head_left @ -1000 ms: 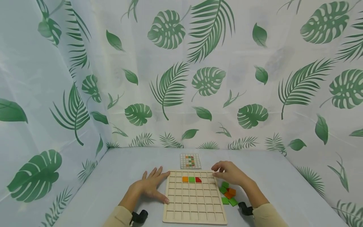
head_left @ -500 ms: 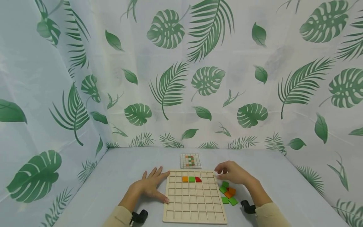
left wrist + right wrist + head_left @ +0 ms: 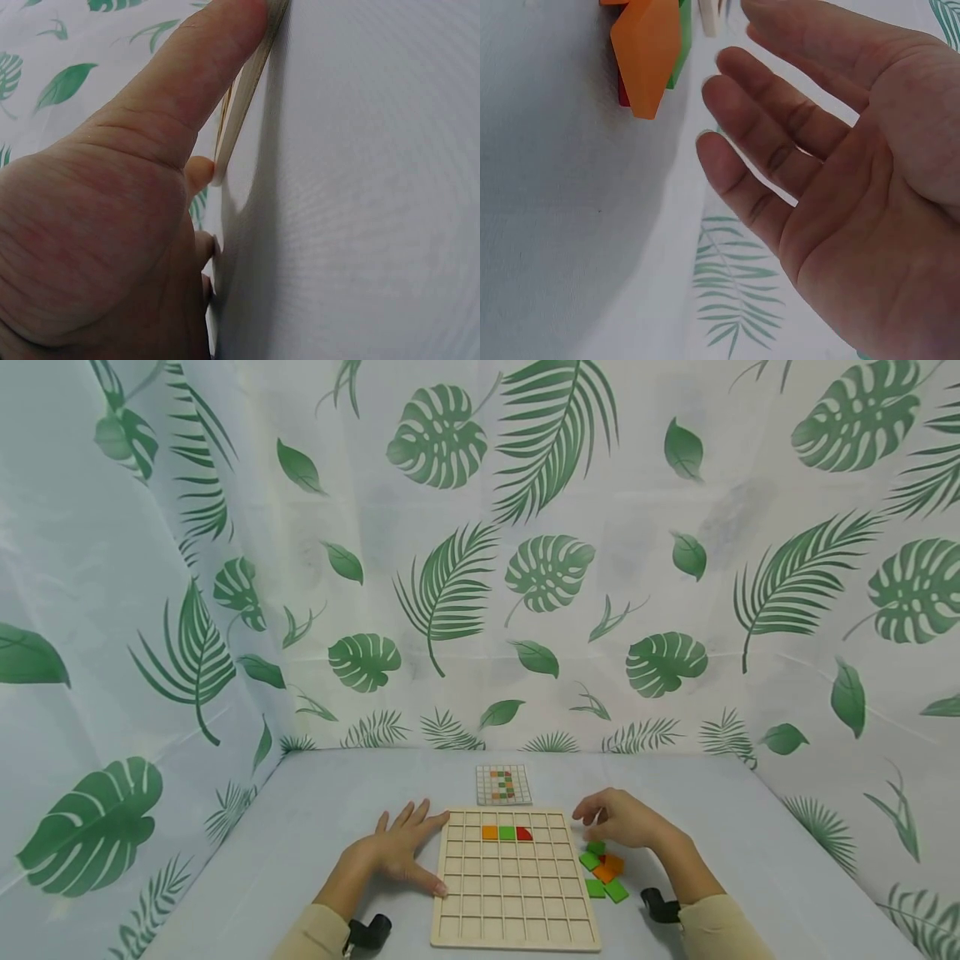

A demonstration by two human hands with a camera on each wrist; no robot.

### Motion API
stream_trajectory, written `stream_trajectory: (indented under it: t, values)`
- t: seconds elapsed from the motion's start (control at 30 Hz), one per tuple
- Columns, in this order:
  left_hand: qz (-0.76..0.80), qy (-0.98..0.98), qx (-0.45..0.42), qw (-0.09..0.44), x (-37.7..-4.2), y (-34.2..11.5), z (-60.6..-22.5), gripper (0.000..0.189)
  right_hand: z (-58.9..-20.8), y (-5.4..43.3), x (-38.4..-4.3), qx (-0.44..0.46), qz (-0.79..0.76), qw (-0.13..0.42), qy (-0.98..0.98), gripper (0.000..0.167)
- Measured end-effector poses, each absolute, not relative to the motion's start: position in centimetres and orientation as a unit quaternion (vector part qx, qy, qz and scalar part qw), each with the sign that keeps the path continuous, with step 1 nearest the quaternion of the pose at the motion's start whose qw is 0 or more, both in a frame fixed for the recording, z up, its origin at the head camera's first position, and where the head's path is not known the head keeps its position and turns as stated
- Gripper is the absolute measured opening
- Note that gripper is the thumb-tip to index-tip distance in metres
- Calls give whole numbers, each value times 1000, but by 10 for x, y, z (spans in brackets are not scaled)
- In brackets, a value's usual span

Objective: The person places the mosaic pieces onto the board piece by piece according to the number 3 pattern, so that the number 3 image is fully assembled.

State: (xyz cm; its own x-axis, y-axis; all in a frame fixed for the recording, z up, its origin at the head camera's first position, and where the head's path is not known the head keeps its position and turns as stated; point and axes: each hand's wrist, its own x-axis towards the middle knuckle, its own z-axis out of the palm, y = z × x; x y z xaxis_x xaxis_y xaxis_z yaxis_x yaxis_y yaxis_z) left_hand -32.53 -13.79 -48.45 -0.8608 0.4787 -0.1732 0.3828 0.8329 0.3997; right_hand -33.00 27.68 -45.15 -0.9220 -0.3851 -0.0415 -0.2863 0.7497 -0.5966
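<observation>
Tiles (unmoved), right hand nearer

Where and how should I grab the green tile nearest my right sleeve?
Probably pinch the green tile across its right half, by near and far edges, your right hand coming from the right: it looks flat, that side is free, and a neighbouring tile crowds its left.

That small white gridded card is too tiny to read from here, tbh. Flat orange tiles mostly hide a red tile, and both beige sleeves run off the head view's bottom edge.
</observation>
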Motion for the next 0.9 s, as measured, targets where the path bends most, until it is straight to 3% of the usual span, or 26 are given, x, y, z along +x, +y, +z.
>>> stream_trajectory:
  t: [0.37, 0.9]
  values:
    - [178, 948, 227, 135, -324, -138, -485, 124, -453, 278, -327, -148, -299, 117, 936, 20]
    - [177, 949, 223, 136, -324, -138, -483, 123, -455, 275, -321, -115, -263, 78, 955, 19]
